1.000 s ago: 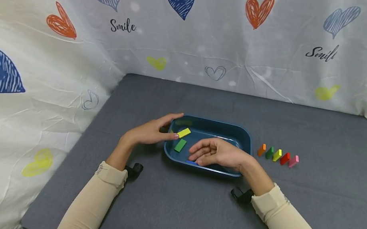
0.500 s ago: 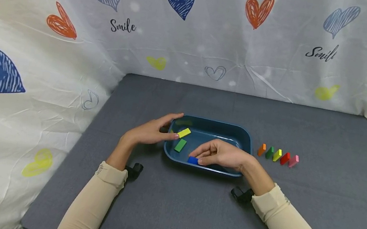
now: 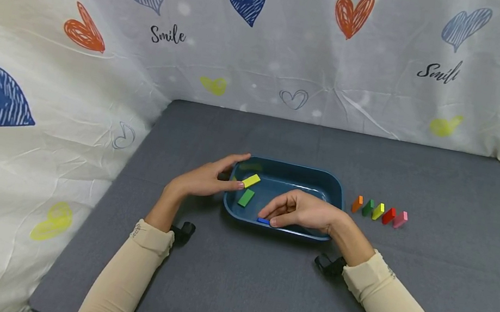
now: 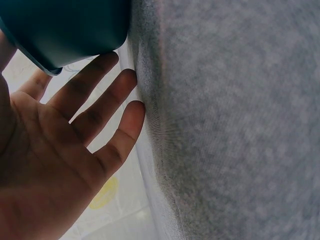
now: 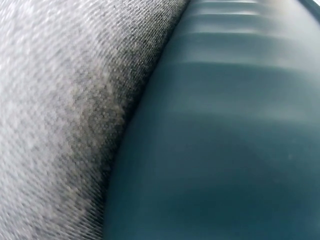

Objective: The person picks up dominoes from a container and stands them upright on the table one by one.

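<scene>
Down at the near edge of the blue tray (image 3: 334,189), the right hand (image 3: 302,212) reaches in over the rim with its fingers curled, the tips pinching a small blue block (image 3: 263,220) that lies on the tray floor against the near wall. Only a sliver of that block shows past the fingertips. The right wrist view is filled by the tray's dark wall (image 5: 225,140) and the grey worktop (image 5: 55,100) beside it, so the grip itself cannot be seen there.

The left hand (image 3: 203,178) rests against the tray's left end, fingers straight and relaxed, holding nothing; in the left wrist view the spread fingers (image 4: 95,100) lie along the tray's corner (image 4: 65,30) just above the grey surface (image 4: 235,125).

Inside the tray, near the left hand, a yellow block (image 3: 251,180) lies flat at an angle, and a green block (image 3: 245,198) lies just in front of it, the two close but apart.

Outside the tray, to its right on the worktop (image 3: 433,275), stands a short row of blocks: orange (image 3: 357,204), green (image 3: 367,207), yellow (image 3: 377,211), red (image 3: 388,215) and pink (image 3: 400,219), side by side and leaning the same way.

A white cloth printed with hearts (image 3: 298,48) hangs behind and to both sides.
</scene>
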Motion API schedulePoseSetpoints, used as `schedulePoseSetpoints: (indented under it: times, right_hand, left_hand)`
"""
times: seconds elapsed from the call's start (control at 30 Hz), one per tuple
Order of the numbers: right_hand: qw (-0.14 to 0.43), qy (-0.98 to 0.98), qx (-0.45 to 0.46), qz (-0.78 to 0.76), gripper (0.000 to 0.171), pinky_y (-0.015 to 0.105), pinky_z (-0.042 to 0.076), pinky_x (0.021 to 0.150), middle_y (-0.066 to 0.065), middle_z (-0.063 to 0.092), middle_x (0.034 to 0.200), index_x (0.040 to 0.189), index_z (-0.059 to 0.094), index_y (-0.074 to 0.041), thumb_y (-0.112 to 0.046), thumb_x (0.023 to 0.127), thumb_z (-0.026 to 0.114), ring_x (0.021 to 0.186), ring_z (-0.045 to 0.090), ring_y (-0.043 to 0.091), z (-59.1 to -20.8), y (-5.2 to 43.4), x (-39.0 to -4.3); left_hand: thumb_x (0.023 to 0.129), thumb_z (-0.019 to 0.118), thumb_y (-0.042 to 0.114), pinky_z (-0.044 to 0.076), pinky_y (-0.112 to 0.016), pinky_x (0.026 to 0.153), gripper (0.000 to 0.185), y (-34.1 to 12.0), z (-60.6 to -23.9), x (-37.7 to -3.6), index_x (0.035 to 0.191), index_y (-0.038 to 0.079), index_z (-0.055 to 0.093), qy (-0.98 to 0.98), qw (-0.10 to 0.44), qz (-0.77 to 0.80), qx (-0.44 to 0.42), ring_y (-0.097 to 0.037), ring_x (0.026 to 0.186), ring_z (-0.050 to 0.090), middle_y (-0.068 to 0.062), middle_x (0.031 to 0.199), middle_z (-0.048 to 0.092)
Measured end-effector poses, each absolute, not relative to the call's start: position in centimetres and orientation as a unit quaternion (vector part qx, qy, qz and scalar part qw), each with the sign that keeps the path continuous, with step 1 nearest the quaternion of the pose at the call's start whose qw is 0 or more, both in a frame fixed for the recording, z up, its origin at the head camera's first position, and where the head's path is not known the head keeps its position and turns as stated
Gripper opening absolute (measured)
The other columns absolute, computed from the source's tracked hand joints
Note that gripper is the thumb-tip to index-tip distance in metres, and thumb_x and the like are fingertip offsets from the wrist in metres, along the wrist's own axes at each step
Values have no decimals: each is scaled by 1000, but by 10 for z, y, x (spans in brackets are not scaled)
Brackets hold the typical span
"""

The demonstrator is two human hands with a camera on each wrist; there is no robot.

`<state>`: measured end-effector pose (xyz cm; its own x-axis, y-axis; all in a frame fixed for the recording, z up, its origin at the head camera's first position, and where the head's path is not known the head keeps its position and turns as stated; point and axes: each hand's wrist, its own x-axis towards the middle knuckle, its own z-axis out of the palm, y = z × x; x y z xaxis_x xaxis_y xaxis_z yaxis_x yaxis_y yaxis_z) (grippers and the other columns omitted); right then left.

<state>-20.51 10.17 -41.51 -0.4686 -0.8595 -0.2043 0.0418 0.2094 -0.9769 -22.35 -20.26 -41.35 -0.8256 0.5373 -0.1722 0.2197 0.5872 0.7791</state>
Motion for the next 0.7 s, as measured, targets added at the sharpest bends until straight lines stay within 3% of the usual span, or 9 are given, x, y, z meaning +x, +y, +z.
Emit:
schedulePoseSetpoints:
  times: [0.57, 0.7]
  right_hand:
    - [407, 661, -342, -530, 35, 28, 57, 88, 5, 72, 120, 130, 67, 2, -10, 97, 70, 98, 66, 13, -415, 104, -208]
    - [392, 662, -347, -537, 36, 29, 57, 87, 9, 71, 117, 129, 66, 3, -10, 97, 70, 98, 64, 15, -414, 107, -208]
  left_hand:
    - [99, 65, 45, 32, -64, 118, 75, -202, -414, -224, 161, 40, 22, 870, 197, 395, 221, -39, 153, 30, 1, 169, 22]
    - [99, 65, 45, 33, -63, 118, 75, -202, -413, -224, 161, 38, 23, 871, 196, 394, 220, -39, 153, 30, 2, 169, 23]
